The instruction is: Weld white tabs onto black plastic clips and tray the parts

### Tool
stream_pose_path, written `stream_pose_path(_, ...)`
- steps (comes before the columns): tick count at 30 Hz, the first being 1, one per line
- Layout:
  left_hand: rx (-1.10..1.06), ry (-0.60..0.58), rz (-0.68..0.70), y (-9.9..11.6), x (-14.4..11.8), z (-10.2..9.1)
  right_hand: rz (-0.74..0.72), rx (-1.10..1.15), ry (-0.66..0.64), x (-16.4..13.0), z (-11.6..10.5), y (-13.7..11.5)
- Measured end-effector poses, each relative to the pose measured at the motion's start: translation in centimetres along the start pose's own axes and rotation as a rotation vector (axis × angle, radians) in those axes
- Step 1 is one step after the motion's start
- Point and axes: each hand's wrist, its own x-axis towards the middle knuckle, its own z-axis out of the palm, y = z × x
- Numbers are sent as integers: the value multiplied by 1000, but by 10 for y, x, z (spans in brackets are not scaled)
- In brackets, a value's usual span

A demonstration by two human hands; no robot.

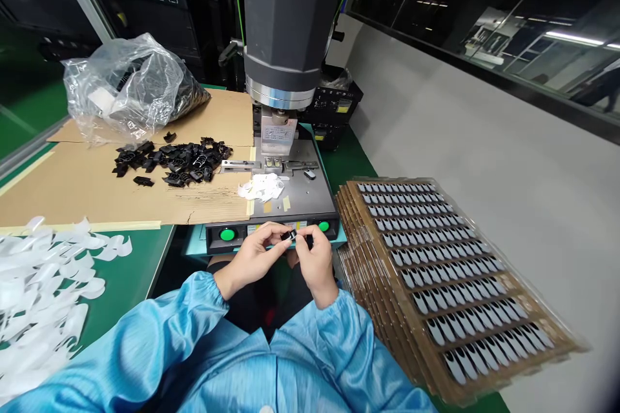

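Grip: While I watch from afar, my left hand (254, 257) and right hand (314, 259) both pinch one small black part (290, 235) at the fingertips, just before the press base (271, 235).
Handling: I judge it light, stiff, easily dropped; best held by its edges.
Surface: green bench (126, 277), white liner scraps (43, 284) left, stacked label sheets (450, 271) right.
Beyond: loose black parts (174, 161) on cardboard (72, 187), a plastic bag (128, 84), the press head (288, 19).
Room: grey floor, dark glass.

Big grey cylindrical press head (288, 26) hangs low over the metal plate (310, 197), stacked brown sticker sheets (450, 271) crowd the right; bare cardboard (72, 197) left gives room.
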Motion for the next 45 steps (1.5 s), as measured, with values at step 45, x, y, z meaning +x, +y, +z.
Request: stream_pose_path(45,-106,5,-103,9,-18,11,-132,-120,38,-36,-14,-28)
